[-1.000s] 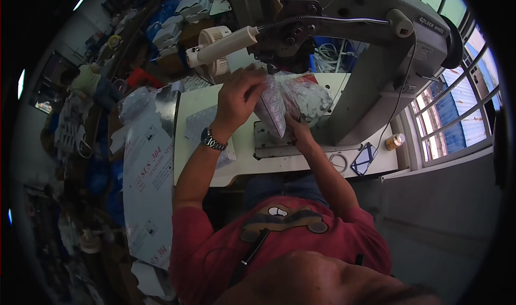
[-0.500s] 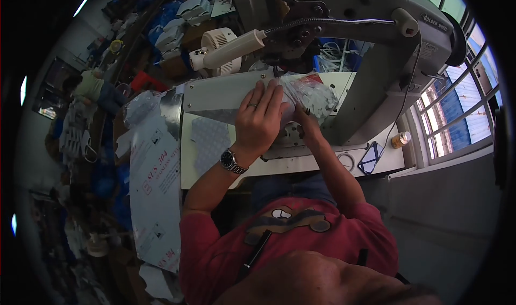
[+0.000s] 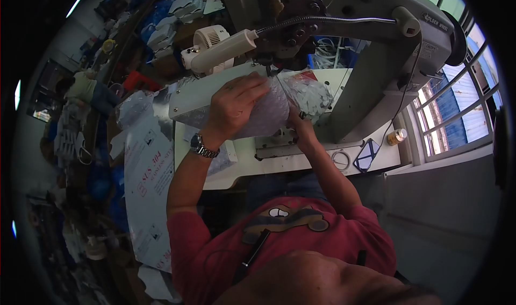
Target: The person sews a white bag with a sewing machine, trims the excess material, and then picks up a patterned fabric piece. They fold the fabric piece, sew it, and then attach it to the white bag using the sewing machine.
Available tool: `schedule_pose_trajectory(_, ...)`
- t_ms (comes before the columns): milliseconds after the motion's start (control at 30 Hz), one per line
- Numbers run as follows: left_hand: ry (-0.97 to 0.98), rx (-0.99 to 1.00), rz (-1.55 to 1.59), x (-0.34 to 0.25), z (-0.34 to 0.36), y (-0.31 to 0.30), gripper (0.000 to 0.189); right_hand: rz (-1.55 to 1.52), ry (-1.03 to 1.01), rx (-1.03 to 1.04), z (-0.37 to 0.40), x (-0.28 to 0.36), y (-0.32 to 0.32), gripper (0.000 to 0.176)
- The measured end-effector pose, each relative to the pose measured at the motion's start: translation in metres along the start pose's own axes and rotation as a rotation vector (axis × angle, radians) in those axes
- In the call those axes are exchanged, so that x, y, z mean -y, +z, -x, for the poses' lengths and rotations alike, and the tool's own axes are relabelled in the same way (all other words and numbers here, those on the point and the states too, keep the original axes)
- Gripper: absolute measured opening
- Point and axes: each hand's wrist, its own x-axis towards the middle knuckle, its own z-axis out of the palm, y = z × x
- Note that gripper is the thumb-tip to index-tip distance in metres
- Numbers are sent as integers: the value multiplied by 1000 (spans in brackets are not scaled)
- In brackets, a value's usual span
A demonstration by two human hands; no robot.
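Grey industrial sewing machine (image 3: pixel 376 52) stands on the white worktable (image 3: pixel 242 170). Silver-grey textured sheet (image 3: pixel 258 123) is held off the table, its far edge under the needle. A clear plastic bag of grey pieces (image 3: pixel 317 96) lies just beside it. Left hand (image 3: pixel 234 103): fingers curled over the sheet, gripping it. Right hand (image 3: pixel 302 128) is at the sheet's right edge; its fingers are hidden, so grip cannot be told. Steel wristwatch (image 3: pixel 201 145) on left wrist.

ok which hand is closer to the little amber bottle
Right. The right hand sits at the edge of the grey sheet, toward the amber bottle; the left hand lies farther from it, atop the sheet.
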Motion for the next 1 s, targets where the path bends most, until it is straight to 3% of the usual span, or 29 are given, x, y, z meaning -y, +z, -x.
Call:
schedule_pose_trajectory(167, -40, 35, 2, 6, -7, -2, 35, -18, -20, -2, 0, -3, 3, 36)
schedule_pose_trajectory(267, -115, 62, 63, 11, -15, -8, 28, -40, -8, 2, 2, -4, 3, 40)
schedule_pose_trajectory(333, -511, 431, 283, 14, -33, -28, 31, -21, 0, 22, -1, -7, -6, 43)
schedule_pose_trajectory(367, -515, 429, 277, 24, -40, -31, 31, -6, 8, 31, -4, -10, -11, 47)
schedule_pose_trajectory(433, -260, 524, 59, 50, -58, -32, 59, 21, 26, -1, -4, -13, -15, 49)
schedule_pose_trajectory(467, -265, 522, 56, 67, -61, -26, 59, 47, 39, -39, -3, -14, -16, 51)
schedule_pose_trajectory(567, -358, 775, 302, 92, -64, -15, 86, -15, 8, -22, 12, -18, -13, 56)
schedule_pose_trajectory(700, -366, 794, 182, 60, -72, -27, 90, -26, -17, 28, 24, -35, -17, 63)
schedule_pose_trajectory(867, -426, 732, 57, 27, -55, -16, 78, 128, 212, 186, 44, -40, -15, 55)
schedule_pose_trajectory(933, -407, 478, -82, 14, -42, -10, 79, 104, 169, 211, 43, -50, -17, 53)
schedule_pose_trajectory(1000, -432, 451, -169, 0, -40, -5, 80, 79, 122, 237, 45, -54, -21, 53)
